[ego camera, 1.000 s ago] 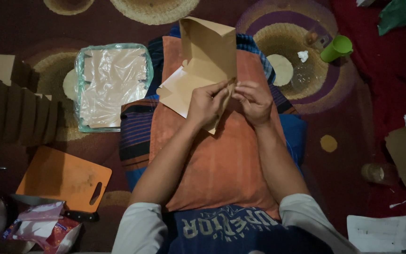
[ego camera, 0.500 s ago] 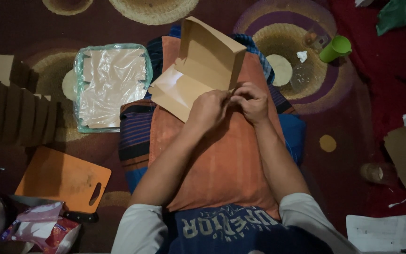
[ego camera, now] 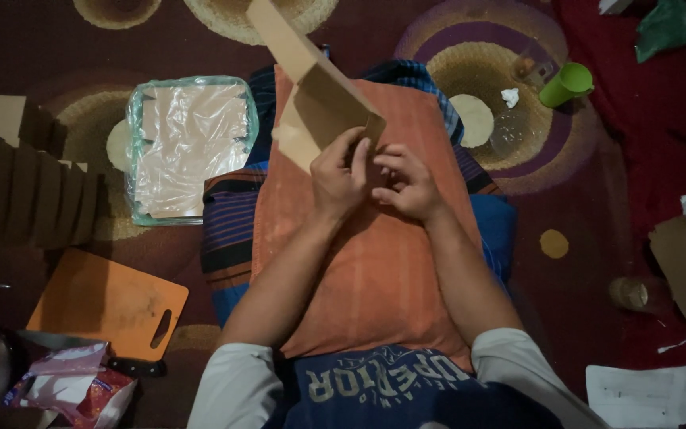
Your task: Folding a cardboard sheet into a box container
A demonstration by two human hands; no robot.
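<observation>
both hands pinch the brown cardboard box — it rises just above their closed grip.

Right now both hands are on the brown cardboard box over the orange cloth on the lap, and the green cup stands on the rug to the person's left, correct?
Not quite. In the head view the green cup stands to the person's right, not the left. The rest holds: the left hand and right hand are both on the brown cardboard box, over the orange cloth on the lap.
</observation>
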